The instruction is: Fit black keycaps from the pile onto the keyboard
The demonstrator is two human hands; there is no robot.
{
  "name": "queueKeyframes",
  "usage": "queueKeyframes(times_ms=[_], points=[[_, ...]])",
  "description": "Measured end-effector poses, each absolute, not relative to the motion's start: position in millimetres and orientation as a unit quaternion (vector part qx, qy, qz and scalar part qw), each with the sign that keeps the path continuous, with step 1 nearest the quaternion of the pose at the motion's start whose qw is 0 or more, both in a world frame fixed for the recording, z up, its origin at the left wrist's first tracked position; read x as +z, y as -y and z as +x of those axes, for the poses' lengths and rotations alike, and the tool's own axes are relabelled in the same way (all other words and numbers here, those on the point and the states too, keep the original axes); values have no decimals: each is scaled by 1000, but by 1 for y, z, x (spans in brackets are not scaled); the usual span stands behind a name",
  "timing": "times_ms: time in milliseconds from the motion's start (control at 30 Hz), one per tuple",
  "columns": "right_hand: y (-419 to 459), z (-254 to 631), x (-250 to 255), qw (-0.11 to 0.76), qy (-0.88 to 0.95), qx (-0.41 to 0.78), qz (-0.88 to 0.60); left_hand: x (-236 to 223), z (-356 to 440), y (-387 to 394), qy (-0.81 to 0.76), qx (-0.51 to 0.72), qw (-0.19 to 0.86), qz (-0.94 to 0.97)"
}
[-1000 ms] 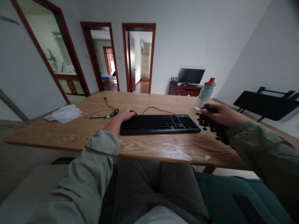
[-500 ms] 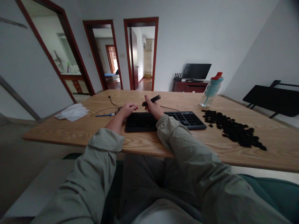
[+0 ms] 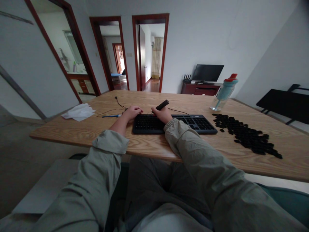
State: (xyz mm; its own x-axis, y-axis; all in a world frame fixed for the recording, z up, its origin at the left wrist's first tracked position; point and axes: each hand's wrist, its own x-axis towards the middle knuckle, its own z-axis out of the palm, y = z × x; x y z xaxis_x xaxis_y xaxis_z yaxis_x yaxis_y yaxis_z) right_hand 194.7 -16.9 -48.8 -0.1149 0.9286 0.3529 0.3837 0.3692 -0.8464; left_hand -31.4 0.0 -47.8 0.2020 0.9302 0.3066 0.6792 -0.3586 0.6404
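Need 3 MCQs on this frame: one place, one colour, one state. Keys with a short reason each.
1. Where does the pile of black keycaps lie?
A. right of the keyboard
B. left of it
C. on it

2. The cap of the water bottle is:
A. blue
B. red
C. white

3. The right hand is:
A. flat and empty
B. off the table
C. gripping a long black key

A: the pile sits beyond the keyboard's right end.
B: red cap on a teal body.
C: fingers closed round it above the keyboard.
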Motion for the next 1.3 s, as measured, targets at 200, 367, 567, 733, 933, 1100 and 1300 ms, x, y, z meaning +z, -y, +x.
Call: queueKeyframes(times_ms=[200, 367, 567, 733, 933, 1100, 1300], points=[[20, 193, -44, 419, 736, 238, -475, -42, -26, 11, -533, 316, 187, 762], [20, 198, -38, 384, 766, 230, -462, -45, -20, 13, -499, 327, 209, 775], [9, 207, -36, 346, 797, 276, -411, -48, -21, 8, -485, 310, 212, 790], [3, 203, -32, 363, 805, 298, -363, -44, -18, 11, -481, 283, 218, 800], [0, 201, -21, 339, 826, 310, -326, -39, -12, 14, -477, 256, 208, 814], [0, 194, -19, 362, 810, 318, -333, -41, -13, 12, -475, 255, 217, 814], [-1, 153, -34, 522, 625, 457, -358, -42, -12, 12, -488, 262, 207, 807]])
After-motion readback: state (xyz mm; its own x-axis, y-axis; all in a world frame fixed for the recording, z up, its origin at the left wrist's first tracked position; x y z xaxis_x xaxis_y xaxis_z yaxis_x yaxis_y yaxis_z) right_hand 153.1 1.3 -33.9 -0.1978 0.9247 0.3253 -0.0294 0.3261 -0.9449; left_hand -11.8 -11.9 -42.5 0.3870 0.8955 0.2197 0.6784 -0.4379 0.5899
